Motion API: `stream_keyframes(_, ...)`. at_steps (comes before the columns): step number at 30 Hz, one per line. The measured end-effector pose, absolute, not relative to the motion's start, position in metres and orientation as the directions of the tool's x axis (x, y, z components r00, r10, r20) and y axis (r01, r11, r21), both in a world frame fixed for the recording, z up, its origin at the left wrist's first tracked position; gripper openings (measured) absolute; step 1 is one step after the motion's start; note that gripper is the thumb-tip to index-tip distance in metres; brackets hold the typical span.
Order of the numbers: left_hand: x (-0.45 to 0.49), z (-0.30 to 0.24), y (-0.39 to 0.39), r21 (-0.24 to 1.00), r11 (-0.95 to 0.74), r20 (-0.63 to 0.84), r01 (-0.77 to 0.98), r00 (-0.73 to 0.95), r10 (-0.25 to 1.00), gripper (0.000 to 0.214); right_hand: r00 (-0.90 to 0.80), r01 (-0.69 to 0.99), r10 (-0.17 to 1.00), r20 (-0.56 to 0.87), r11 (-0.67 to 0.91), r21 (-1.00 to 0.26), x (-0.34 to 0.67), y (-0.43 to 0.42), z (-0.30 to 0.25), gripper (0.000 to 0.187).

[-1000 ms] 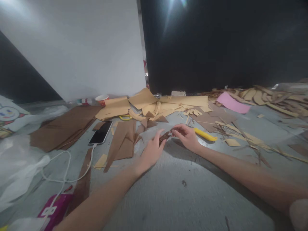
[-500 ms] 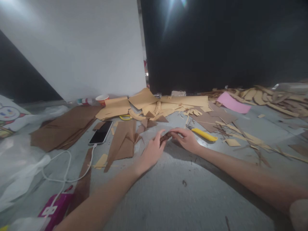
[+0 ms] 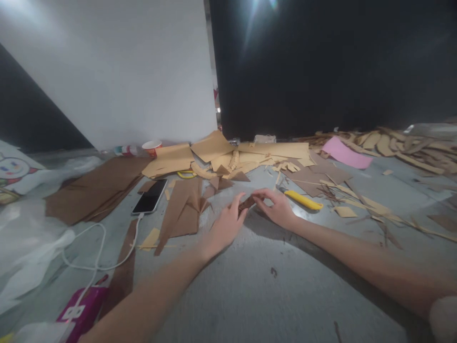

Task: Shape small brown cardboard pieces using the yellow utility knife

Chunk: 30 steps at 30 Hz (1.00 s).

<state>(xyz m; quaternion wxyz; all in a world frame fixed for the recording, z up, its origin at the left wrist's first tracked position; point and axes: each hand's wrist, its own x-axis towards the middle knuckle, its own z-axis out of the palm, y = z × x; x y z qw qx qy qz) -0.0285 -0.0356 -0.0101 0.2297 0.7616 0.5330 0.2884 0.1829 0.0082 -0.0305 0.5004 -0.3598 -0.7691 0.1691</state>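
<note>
Between my two hands is a small dark brown strip [image 3: 246, 204], perhaps cardboard or paper, partly covered by fingers. My left hand [image 3: 228, 221] grips its near left end between thumb and fingers. At the far right end, my right hand [image 3: 276, 208] pinches it with bent fingertips. Just right of my right hand lies a yellow utility knife [image 3: 303, 199] on the grey table [image 3: 285, 295]. Cut brown sheets [image 3: 183, 209] rest to the left of my left hand, with small brown triangular scraps beyond it.
A phone [image 3: 150, 196] on a white cable [image 3: 102, 252] lies left, joined to a purple power bank [image 3: 84, 305]. Brown sheets [image 3: 96, 186], tan sheets [image 3: 214, 147] and a paper cup [image 3: 152, 148] stand farther back. Pink paper [image 3: 346, 152] and piled curved strips [image 3: 400, 145] lie right.
My right hand's fingers have shifted slightly on the brown strip, and the strip now looks a little straighter. My left hand stays almost in place.
</note>
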Motion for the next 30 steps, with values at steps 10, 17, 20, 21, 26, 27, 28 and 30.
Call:
stream_keyframes(10,-0.0298,-0.0130,-0.0353,0.662,-0.358,0.210,0.658,0.296,0.932,0.047,-0.344,0.330,0.605,0.718,0.794,-0.510,0.1836,0.0120,-0.0351,0.023)
stream_keyframes(17,-0.0300,-0.0125,-0.0356,0.688,-0.371,0.222,0.624,0.306,0.926,0.049,-0.401,0.374,0.570,0.717,0.817,-0.439,0.1858,0.0124,-0.0392,0.031)
stream_keyframes(20,-0.0294,-0.0111,-0.0358,0.694,-0.376,0.231,0.614,0.304,0.924,0.051,-0.308,0.438,0.655,0.690,0.742,-0.508,0.1853,0.0103,-0.0394,0.029)
stream_keyframes(21,-0.0292,-0.0107,-0.0360,0.692,-0.373,0.231,0.618,0.301,0.925,0.051,-0.277,0.452,0.676,0.683,0.719,-0.529,0.1851,0.0099,-0.0394,0.026)
stream_keyframes(26,-0.0290,-0.0100,-0.0361,0.691,-0.373,0.235,0.620,0.295,0.926,0.051,-0.303,0.428,0.681,0.667,0.722,-0.543,0.1853,0.0097,-0.0353,0.015)
stream_keyframes(27,-0.0292,-0.0101,-0.0358,0.695,-0.377,0.240,0.612,0.296,0.924,0.051,-0.319,0.412,0.672,0.669,0.733,-0.541,0.1854,0.0097,-0.0339,0.015)
stream_keyframes(28,-0.0294,-0.0102,-0.0354,0.698,-0.382,0.245,0.605,0.299,0.922,0.050,-0.335,0.395,0.659,0.673,0.747,-0.535,0.1855,0.0097,-0.0324,0.016)
stream_keyframes(30,-0.0298,-0.0101,-0.0343,0.702,-0.400,0.263,0.589,0.307,0.915,0.047,-0.363,0.365,0.626,0.690,0.777,-0.513,0.1856,0.0097,-0.0300,0.017)
